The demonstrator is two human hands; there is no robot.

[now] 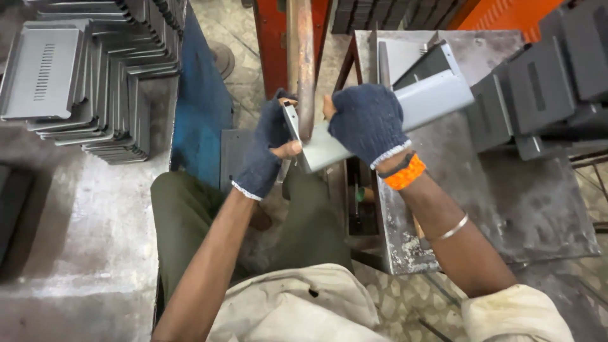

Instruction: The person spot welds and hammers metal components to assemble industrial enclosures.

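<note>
Left hand: the left hand point(266, 149), in a dark blue fingerless knit glove, is closed around the near end of a grey sheet-metal panel point(405, 111); the bare thumb is pressed on the panel's face and the fingers are wrapped over its edge.
Right hand: the right hand point(366, 123), gloved the same way, is clasped over the panel's middle from above, so the metal is held firmly by both hands.
Panel: it is held tilted, running from the left hand up and to the right, with a folded lip along its upper edge; its near end is set against a rusty upright bar point(302, 63).
Wrist: an orange band point(405, 174) is worn below the right glove, and a thin metal bangle point(451, 229) further up the forearm.
Right side: a worn steel table point(506, 190) is seen under the right arm, with dark grey panels point(544, 95) stacked at its far end.
Left side: a stack of vented grey panels point(76, 69) is laid on a grey bench point(82, 240).
</note>
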